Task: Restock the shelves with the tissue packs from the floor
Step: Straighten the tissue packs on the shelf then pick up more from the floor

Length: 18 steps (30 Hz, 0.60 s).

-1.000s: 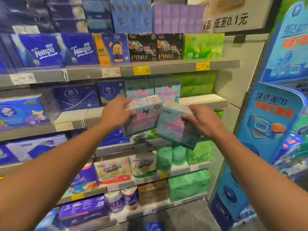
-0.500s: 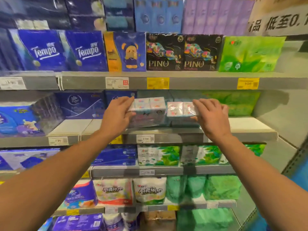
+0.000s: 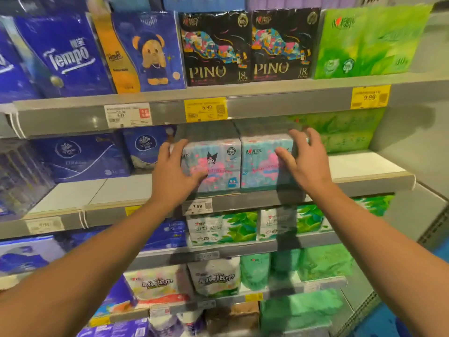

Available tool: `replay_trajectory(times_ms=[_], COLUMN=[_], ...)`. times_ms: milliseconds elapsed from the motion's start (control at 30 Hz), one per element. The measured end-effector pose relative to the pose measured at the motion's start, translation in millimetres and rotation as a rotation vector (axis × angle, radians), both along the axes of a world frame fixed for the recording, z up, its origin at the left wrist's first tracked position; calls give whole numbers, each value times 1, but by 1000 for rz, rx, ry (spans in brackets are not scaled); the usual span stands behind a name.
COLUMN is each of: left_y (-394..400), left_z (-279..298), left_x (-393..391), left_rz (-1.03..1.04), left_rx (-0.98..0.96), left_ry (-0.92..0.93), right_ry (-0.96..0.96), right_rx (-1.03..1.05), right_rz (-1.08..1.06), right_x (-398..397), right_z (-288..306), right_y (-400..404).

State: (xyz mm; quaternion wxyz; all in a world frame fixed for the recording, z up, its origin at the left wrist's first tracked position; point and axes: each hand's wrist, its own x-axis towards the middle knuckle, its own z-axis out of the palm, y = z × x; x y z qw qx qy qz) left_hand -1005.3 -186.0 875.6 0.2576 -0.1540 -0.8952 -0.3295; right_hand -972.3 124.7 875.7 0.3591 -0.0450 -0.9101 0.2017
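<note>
Two pastel blue-and-pink tissue packs with cartoon prints stand side by side at the front of the second shelf [image 3: 364, 165]. My left hand [image 3: 173, 173] holds the left tissue pack [image 3: 218, 161] by its left edge, fingers up along the side and thumb across the front. My right hand [image 3: 305, 161] holds the right tissue pack [image 3: 260, 166] at its upper right corner, fingers spread over the top and thumb on the front face. Both packs sit on the shelf board and touch each other.
Dark blue packs [image 3: 80, 156] stand to the left and green packs [image 3: 345, 132] to the right at the back. Bare shelf board [image 3: 97, 193] lies on both sides. Black PINO packs [image 3: 216, 47] fill the shelf above. Green-leaf packs [image 3: 223, 227] sit below.
Both hands have carried the two packs forward and set them down upright on the second shelf. The camera has moved closer to the shelves.
</note>
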Motion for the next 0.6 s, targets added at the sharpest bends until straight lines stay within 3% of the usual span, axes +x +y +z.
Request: replay_trajectory(times_ms=[367, 600], left_y=[19, 15], left_z=[-15, -28], left_x=[0, -3], left_rz=[48, -34], left_rx=[121, 420], left_ry=[-38, -117], right_ry=[-62, -1], right_rx=[-452, -560], right_rz=[42, 51], right_x=[7, 4], right_z=[-11, -15], right_y=[-11, -9])
